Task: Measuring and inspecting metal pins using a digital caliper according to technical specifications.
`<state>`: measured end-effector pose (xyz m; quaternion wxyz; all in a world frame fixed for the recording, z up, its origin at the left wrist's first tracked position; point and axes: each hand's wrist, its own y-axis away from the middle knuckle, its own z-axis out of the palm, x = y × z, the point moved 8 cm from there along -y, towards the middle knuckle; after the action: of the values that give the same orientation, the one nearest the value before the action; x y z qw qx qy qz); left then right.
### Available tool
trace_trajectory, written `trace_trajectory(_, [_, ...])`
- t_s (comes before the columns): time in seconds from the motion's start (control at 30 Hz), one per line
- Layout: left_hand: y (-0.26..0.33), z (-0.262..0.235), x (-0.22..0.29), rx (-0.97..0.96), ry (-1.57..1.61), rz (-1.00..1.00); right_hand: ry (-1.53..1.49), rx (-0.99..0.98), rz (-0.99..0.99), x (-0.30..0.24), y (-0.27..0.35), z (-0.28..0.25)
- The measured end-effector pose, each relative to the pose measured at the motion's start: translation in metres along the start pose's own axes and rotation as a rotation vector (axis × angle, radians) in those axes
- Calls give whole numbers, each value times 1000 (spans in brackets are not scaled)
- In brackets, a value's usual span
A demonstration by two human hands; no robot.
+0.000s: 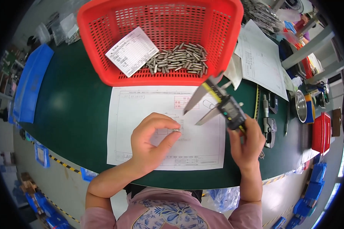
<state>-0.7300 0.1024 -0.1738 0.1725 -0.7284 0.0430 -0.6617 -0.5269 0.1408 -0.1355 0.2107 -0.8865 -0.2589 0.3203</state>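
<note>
Between the thumb and forefinger of my left hand is a small metal pin, mostly covered by the fingertips. My right hand grips a digital caliper, its jaws parted and pointing left toward the pin without touching it. Under both hands lies a printed technical drawing on the green table. Beyond it stands a red perforated basket holding a heap of similar metal pins and a white paper slip.
A micrometer and a yellow tape measure lie right of the caliper. Farther right are a metal bowl and a small red basket. A blue bin stands at left. Another drawing sheet lies back right.
</note>
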Motion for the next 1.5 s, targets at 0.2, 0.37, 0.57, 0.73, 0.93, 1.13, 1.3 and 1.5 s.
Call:
trace_trajectory(0.2, [2, 2, 27, -32, -226, 309, -18, 30, 31, 4, 1, -1])
trace_trajectory(0.37, [4, 3, 30, -70, -242, 350, -12, -6, 34, 3, 2, 4])
trace_trajectory(0.57, [4, 4, 33, -70, -264, 379, 11, -11, 32, 3, 1, 5])
trace_trajectory(0.73, [4, 4, 34, -74, -270, 375, -3, -27, 11, 2, 1, 7])
trace_trajectory(0.93, [2, 0, 24, 37, -168, 233, 7, -27, 7, 2, 0, 6])
trace_trajectory(1.13, [2, 1, 29, 1, -267, 373, 15, -9, 46, 6, -1, 1])
trace_trajectory(1.3, [-5, -4, 25, 49, -242, 328, 47, 37, 69, 13, -3, -7])
trace_trajectory(1.5, [-56, -19, 11, 99, -458, 314, 27, 135, 68, 17, -4, -22])
